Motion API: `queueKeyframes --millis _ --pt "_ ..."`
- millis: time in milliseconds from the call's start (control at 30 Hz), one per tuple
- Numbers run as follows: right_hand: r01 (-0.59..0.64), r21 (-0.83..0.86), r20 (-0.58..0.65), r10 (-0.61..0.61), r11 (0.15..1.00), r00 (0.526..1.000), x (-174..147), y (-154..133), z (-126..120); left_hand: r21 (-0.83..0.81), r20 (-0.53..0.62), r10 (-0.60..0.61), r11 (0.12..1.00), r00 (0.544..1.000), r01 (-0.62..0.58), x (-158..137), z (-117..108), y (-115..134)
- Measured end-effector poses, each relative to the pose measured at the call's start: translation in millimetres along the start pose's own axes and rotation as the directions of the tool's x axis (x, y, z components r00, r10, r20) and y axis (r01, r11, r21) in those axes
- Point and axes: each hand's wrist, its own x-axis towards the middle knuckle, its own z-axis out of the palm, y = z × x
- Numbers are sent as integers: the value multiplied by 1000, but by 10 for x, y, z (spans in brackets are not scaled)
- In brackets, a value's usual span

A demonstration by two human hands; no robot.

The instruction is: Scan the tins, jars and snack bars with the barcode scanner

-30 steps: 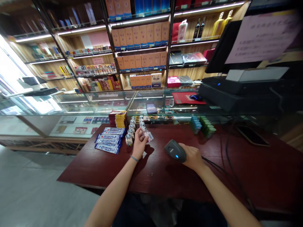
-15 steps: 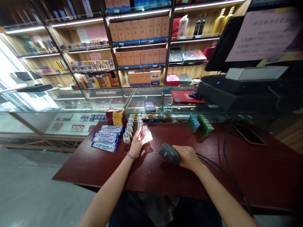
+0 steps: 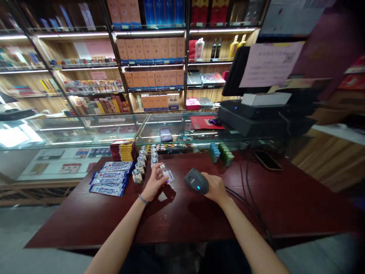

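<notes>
Tilted above the table, a small clear bottle (image 3: pixel 167 174) with a silver cap is held by my left hand (image 3: pixel 155 182), its fingers closed round it. My right hand (image 3: pixel 216 188) grips a dark barcode scanner (image 3: pixel 196 180), whose head points left toward the bottle and shows a small blue light. Two rows of similar small bottles (image 3: pixel 139 167) stand just left of and beyond my left hand. Further left lie several blue-and-white packets (image 3: pixel 110 177) in a stack, with red and yellow packets (image 3: pixel 123 150) upright behind them.
Blue and green small packs (image 3: pixel 221 153) stand at the table's back. A phone (image 3: pixel 267 160) lies to the right, near the scanner's cable (image 3: pixel 248 182). A glass display counter (image 3: pixel 114 131) runs behind the dark red table (image 3: pixel 182 224). A monitor (image 3: pixel 232 72) rises at back right.
The view has swung right and up. A white lit patch on the bottle is gone, and its label now shows. The scanner, still in my right hand, now shows a blue light.
</notes>
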Motion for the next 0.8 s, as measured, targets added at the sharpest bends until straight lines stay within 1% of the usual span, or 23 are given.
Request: queueKeyframes --millis 67,133,233,333,400,500,567,700,733,800 --pt "-60 -12 -49 60 998 997 -16 76 -38 72 0 2 997 1000 -2 35 48 -34" --pt "-153 -34 -102 148 988 984 -47 170 -76 199 -6 48 979 999 -46 113 139 -57" --pt "-297 -62 -193 280 953 940 -113 330 -132 398 20 143 907 990 -139 318 370 -88" --pt "-396 -78 -299 357 915 885 -176 480 -190 512 49 242 827 969 -233 629 690 -177" --pt "-441 -80 -354 388 894 851 -207 558 -222 552 14 329 785 944 -281 878 920 -292" --pt "-494 -60 -386 436 867 813 -240 634 -245 618 6 425 710 905 -338 1257 1235 -530" --pt "-514 -37 -387 462 857 798 -260 666 -242 633 11 455 686 890 -359 1473 1403 -706" --pt "-508 -10 -385 465 862 797 -307 715 -226 647 -39 472 683 881 -338 1769 1630 -1009" --pt "-497 -17 -373 455 868 808 -318 724 -227 649 -50 479 682 876 -336 1822 1669 -1065" --pt "-437 -49 -293 406 898 866 -329 733 -234 658 -54 491 673 870 -339 1914 1729 -1152"
